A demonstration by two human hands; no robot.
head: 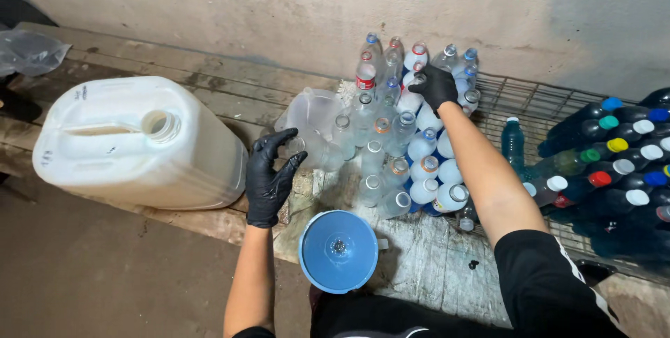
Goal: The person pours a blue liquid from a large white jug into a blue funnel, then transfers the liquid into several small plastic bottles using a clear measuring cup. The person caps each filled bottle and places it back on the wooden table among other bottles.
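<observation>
Both of my hands wear black gloves. My left hand point(271, 176) hovers with fingers spread just left of a clear plastic jug point(314, 116) and holds nothing. My right hand point(434, 87) reaches far forward and closes over the top of an empty clear bottle point(410, 101) inside a cluster of several open and capped clear bottles point(391, 143). A blue funnel point(338, 249) stands near me, below the bottles.
A large white jerrycan point(139, 144) with an open mouth lies on the wooden bench at left. At right, dark blue filled bottles point(614, 170) with coloured caps are stacked on a wire rack point(530, 97). A plastered wall rises behind.
</observation>
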